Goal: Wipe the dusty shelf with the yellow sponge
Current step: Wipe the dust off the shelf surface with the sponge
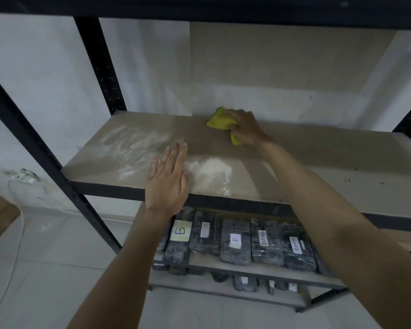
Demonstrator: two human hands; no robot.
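Right hand [244, 129]: fingers curled over yellow sponge [220, 121], pressing it on shelf [318, 157] at back edge, mid-length. Left hand [167, 179]: flat, fingers straight, on front edge. White dust [140, 148] lies toward shelf's left end and front edge, nearer left hand.

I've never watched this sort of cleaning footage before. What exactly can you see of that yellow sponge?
The yellow sponge is bright yellow-green, soft-looking and crumpled, not a neat block. It sits on the beige shelf board near the back, close to the wall. The right hand grips it from above, fingers curled over it, hiding its middle; one end sticks out at the fingertips, and a small corner shows beneath the palm. Its underside cannot be seen.
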